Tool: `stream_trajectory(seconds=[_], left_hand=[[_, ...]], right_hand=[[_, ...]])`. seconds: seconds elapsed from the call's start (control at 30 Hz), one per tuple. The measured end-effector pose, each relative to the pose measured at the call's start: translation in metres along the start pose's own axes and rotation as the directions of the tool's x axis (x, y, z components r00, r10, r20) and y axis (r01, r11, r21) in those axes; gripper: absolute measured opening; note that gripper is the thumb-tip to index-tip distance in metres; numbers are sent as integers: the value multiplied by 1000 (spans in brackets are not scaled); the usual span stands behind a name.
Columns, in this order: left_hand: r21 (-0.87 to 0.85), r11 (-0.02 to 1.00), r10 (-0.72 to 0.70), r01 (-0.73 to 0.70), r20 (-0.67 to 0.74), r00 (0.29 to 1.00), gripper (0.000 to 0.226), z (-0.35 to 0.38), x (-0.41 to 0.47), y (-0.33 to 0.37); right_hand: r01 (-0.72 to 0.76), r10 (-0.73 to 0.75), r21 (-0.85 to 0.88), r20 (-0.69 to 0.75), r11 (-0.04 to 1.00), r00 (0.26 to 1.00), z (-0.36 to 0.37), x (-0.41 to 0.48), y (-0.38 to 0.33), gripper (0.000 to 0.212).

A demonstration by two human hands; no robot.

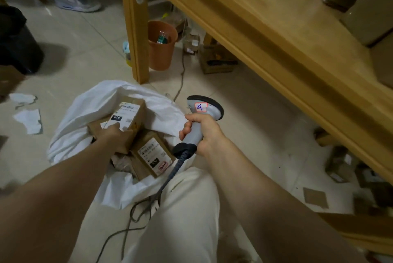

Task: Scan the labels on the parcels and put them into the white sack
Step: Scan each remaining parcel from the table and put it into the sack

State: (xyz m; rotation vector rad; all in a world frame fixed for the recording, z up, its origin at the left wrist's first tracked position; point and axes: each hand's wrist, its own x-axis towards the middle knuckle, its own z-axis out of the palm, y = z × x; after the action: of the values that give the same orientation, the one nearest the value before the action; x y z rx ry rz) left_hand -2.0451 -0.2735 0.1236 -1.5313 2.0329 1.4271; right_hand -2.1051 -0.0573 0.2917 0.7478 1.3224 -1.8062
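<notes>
Left hand (113, 134) grasps 1 parcel (129, 114), label up, white sack (85, 105) directly below its grip for dropping; right hand (205, 133) clasps scanner (209, 108) aside.

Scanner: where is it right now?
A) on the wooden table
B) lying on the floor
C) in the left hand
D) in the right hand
D: the right hand is curled round the handle of the scanner, while the left hand holds a parcel at the mouth of the white sack.
</notes>
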Motion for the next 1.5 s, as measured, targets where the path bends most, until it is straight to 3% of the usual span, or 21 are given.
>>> stream_trajectory(seconds=[0.13, 0.27, 0.4, 0.57, 0.77, 0.93, 1.03, 1.13, 1.23, 1.33, 1.43, 1.5], left_hand=[[31, 996, 87, -88, 39, 995, 56, 5, -19, 13], [131, 911, 395, -391, -4, 919, 49, 5, -62, 44], [307, 685, 695, -661, -3, 719, 55, 10, -123, 90], [402, 350, 915, -846, 45, 400, 58, 22, -212, 149], [355, 65, 990, -933, 97, 106, 56, 58, -332, 210], [274, -191, 972, -943, 186, -143, 57, 113, -441, 255], [205, -276, 948, -939, 220, -230, 56, 152, -498, 272], [122, -239, 953, -963, 217, -209, 54, 191, -547, 292], [-8, -100, 976, -995, 194, -100, 43, 223, -593, 317], [-156, 66, 976, -986, 215, 31, 17, 251, -631, 350], [-354, 308, 933, -883, 291, 209, 34, 279, -658, 386], [-459, 446, 882, -768, 373, 290, 42, 295, -667, 407]], right_hand=[[20, -20, 26, 0, 999, 1000, -11, -2, -6, 11], [64, -64, 30, 20, 997, 998, -21, -18, -11, 15], [145, -146, 20, 42, 989, 988, -34, -48, -19, 22], [298, -307, 94, 96, 950, 947, -63, -114, -38, 32], [497, -507, 203, -4, 843, 862, -135, -214, -70, 25], [664, -651, 326, -164, 673, 741, -221, -292, -96, 25], [723, -678, 384, -271, 575, 683, -273, -326, -102, 17], [756, -678, 409, -349, 511, 647, -315, -349, -112, 9], [772, -686, 427, -372, 472, 625, -348, -364, -126, 9], [781, -697, 441, -378, 443, 609, -374, -370, -144, 15], [784, -708, 451, -372, 427, 600, -395, -366, -163, 25], [778, -705, 454, -366, 434, 607, -405, -360, -174, 27]])
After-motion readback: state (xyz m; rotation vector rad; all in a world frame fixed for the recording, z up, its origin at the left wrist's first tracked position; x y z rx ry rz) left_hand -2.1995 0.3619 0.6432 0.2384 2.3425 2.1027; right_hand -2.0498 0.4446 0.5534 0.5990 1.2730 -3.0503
